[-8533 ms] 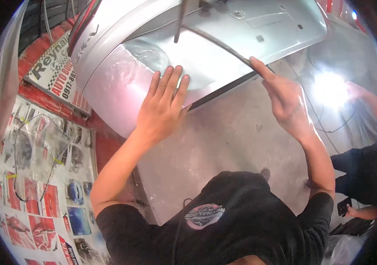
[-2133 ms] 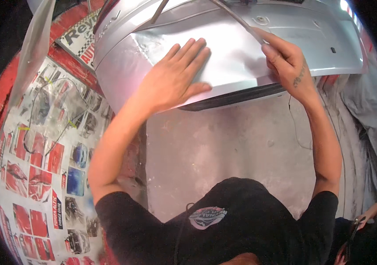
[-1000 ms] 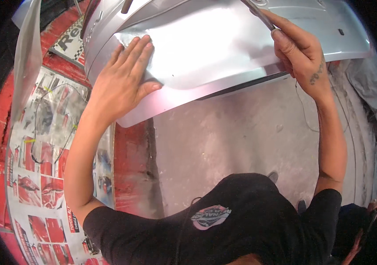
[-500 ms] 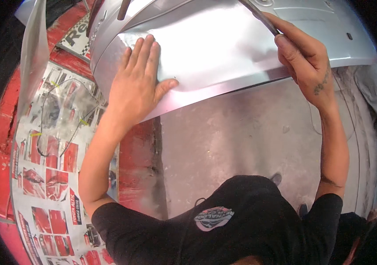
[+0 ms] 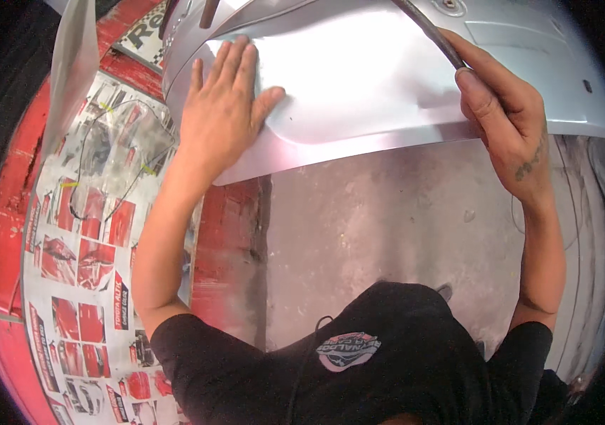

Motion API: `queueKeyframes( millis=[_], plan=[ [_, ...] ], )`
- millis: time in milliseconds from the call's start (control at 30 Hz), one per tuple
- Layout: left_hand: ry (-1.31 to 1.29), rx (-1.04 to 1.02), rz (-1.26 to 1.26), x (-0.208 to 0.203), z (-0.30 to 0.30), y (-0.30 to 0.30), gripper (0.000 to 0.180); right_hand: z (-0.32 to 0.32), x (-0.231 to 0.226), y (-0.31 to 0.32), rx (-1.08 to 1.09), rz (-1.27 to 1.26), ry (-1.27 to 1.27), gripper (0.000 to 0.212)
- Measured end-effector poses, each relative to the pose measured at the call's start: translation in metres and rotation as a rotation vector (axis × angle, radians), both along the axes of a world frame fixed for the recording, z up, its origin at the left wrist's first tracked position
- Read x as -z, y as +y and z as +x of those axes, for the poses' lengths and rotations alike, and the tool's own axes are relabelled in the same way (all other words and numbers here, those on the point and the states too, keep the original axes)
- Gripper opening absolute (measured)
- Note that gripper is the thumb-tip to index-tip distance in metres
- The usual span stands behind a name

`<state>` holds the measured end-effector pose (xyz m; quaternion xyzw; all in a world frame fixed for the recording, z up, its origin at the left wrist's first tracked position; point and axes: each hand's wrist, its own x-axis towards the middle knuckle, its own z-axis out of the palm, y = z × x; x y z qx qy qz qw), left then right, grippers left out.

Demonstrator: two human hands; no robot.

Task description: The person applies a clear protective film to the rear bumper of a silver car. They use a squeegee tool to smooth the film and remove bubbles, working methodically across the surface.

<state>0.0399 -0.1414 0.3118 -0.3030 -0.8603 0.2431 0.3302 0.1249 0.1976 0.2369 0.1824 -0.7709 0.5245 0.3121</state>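
Observation:
A silver painted car body panel point(image 5: 359, 106), which looks like a bumper, spans the top of the view with a bright glare across its middle. My left hand point(image 5: 221, 113) lies flat on its left part, fingers stretched out and thumb apart. To the right, my right hand point(image 5: 508, 113) is closed round a dark, slim rod point(image 5: 426, 32). This rod runs up and leftward over the panel and leaves the picture at the top, so its far end is hidden.
Another dark rod end point(image 5: 209, 14) shows at the upper left. A printed sheet point(image 5: 83, 255) with car pictures covers a red surface on the left, with a thin dark cord loop point(image 5: 115, 205) on it. A pale hanging sheet point(image 5: 72, 78) stands beside it. Grey concrete floor point(image 5: 380, 212) lies below the panel.
The whole view has shifted slightly. My left hand has slid a little farther up the panel, its little finger now spread wider. My right hand keeps its grip on the rod.

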Motion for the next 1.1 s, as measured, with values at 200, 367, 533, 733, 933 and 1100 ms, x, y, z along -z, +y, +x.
queueKeyframes(
  millis=[200, 367, 533, 733, 933, 1100],
  plan=[
    [-0.062, 0.022, 0.075, 0.022, 0.012, 0.005, 0.074, -0.003, -0.003, -0.002, 0.000, 0.021, 0.077, 0.046],
    [-0.192, 0.086, 0.145, 0.045, 0.048, 0.011, 0.075, 0.000, -0.007, -0.004, -0.016, 0.030, 0.036, 0.046],
    [-0.127, 0.107, 0.137, 0.031, 0.025, 0.000, 0.071, 0.003, -0.012, -0.006, -0.014, -0.034, -0.025, 0.042],
    [-0.013, 0.097, 0.243, 0.026, -0.009, -0.005, 0.062, 0.003, -0.005, -0.004, 0.025, -0.111, -0.019, 0.042],
    [-0.365, 0.364, 0.295, 0.068, 0.050, 0.031, 0.083, -0.002, 0.002, -0.004, 0.038, -0.106, 0.061, 0.043],
    [-0.732, 0.616, 0.834, 0.052, 0.046, 0.062, 0.067, 0.008, -0.002, -0.013, 0.025, 0.092, 0.117, 0.038]
  ],
)
